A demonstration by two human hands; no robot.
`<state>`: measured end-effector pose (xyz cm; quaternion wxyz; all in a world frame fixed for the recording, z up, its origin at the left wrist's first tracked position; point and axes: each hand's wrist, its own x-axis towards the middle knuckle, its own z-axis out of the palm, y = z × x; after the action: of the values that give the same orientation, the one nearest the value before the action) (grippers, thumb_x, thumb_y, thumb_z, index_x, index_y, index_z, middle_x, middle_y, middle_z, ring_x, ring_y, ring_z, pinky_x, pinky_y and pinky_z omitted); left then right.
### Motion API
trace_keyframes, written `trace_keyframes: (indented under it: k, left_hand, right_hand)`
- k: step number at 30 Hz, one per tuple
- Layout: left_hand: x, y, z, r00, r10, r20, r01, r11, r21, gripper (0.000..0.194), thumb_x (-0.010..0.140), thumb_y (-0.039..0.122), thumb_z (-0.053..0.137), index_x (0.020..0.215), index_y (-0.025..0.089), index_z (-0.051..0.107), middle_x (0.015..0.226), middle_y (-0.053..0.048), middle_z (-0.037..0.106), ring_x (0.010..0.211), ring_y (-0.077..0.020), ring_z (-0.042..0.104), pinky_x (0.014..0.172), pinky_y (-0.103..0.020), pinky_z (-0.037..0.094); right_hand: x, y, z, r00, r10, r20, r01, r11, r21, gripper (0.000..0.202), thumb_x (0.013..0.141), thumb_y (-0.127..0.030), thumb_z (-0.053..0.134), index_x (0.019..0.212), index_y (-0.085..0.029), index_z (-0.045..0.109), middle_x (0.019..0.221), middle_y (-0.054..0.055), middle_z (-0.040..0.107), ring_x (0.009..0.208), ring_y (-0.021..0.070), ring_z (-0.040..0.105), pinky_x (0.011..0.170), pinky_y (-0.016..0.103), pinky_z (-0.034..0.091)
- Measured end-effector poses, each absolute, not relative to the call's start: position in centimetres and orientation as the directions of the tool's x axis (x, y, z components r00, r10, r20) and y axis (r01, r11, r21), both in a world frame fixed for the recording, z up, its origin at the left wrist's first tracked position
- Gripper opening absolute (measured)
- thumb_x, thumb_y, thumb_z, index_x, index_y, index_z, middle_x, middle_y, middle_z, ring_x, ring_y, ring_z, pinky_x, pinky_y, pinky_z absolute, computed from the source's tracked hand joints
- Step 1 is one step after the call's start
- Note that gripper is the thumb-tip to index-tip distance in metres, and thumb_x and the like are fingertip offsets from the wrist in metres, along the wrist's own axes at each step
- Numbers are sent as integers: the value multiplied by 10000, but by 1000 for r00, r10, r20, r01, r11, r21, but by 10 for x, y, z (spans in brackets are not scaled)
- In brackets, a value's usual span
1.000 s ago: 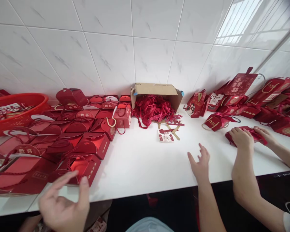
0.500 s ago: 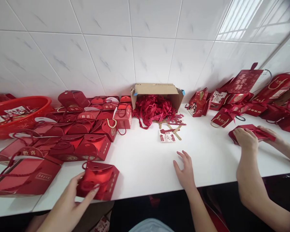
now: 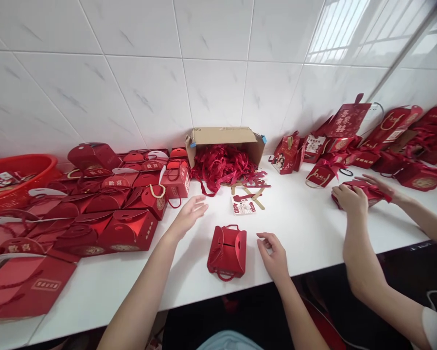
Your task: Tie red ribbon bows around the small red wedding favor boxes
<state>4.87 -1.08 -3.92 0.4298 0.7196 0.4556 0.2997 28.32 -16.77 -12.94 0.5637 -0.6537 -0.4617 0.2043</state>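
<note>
Fingers of the left hand [image 3: 188,215] are spread loosely and hold nothing, hovering above the white worktop [image 3: 305,228] just left of and beyond a small glossy red cardboard gift box with a cord handle [image 3: 227,250]. Fingers of the right hand [image 3: 274,255] are lightly curled and also hold nothing, close beside the box's right side but not touching it. That box stands alone near the front edge of the worktop, between the two hands.

To the left, many folded red gift boxes [image 3: 105,204] lie packed in rows, with a red plastic basket [image 3: 19,182] behind them. Against the white tiled wall, an open brown cardboard carton [image 3: 221,138] lies on its side, spilling tangled red ribbons [image 3: 223,165]. A small printed card [image 3: 243,205] lies in front of it.

At the right, another person's two hands [image 3: 353,199] press on a flat red box [image 3: 371,192], with more red bags [image 3: 349,141] behind.
</note>
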Motion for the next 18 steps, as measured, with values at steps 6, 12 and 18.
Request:
trace_keyframes:
  k: [6,12,18]
  left_hand:
    - [89,52,-80,355,923,148,599,-346,722,369,882,311,584,1217,160,547,1317,-115,523,1195,-272,511,996,-520,419]
    - [82,41,-85,302,926,227,677,-376,633,259,895,322,564,1080,144,603,1123,-86,617,1017,-215,595,891,-440,489]
    - [54,-38,-29,187,906,379,645,-404,648,187,881,327,500,896,175,607,797,-55,638,830,-209,599,808,-343,483]
  right_hand:
    - [280,-167,-125,548,817,179,286,19,-958,279,798,-420,590,855,-160,670,585,-16,514,494,122,433,489,260,405]
    - [283,-170,-123,581,801,146,190,41,-981,310,786,-455,614,842,-155,669,617,11,563,549,142,486,515,267,421]
    - [268,-194,-98,588,775,231,96,217,-972,216,818,-405,622,880,-198,628,755,30,585,686,163,538,629,287,458]
